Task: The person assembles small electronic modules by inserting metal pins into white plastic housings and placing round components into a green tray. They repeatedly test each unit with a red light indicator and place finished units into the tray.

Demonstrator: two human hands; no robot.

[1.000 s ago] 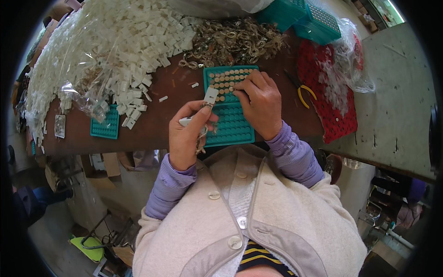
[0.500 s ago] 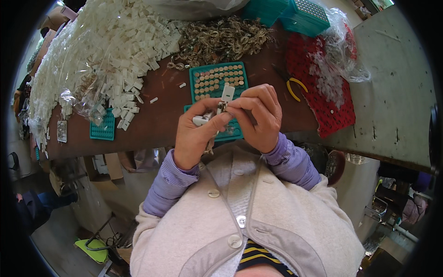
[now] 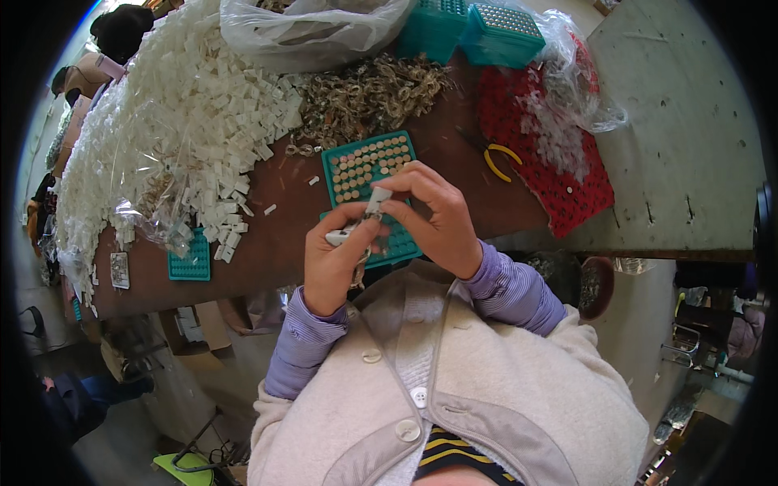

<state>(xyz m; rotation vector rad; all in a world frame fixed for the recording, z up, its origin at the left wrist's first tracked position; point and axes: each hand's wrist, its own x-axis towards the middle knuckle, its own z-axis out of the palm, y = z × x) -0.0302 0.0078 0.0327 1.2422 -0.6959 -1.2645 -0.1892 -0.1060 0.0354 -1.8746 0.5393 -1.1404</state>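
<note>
In front of my chest, both hands meet over the teal trays. My left hand (image 3: 331, 257) is closed, with its thumb and fingers around a small white plastic casing (image 3: 378, 201) and a second white piece (image 3: 338, 236) by its fingers. A thin, clear-coated cord (image 3: 357, 275) hangs below that hand. My right hand (image 3: 442, 219) pinches the upper end of the casing between thumb and fingers. Fingertips hide where the parts join. Just beyond lies a teal tray (image 3: 331, 174) with rows of round tan discs. A second teal tray (image 3: 403, 249) sits partly under my hands.
A large heap of white casings (image 3: 203, 105) covers the table's left, with a small teal tray (image 3: 189, 261) at its edge. Tangled cords (image 3: 373, 97) lie behind the trays. Yellow-handled pliers (image 3: 498, 162) rest beside a red cloth (image 3: 559, 178). Stacked teal trays (image 3: 502, 36) stand at the back.
The white casing has gone from upright to tilted, and my right fingers have shifted up onto its end. The whole view has moved slightly.
</note>
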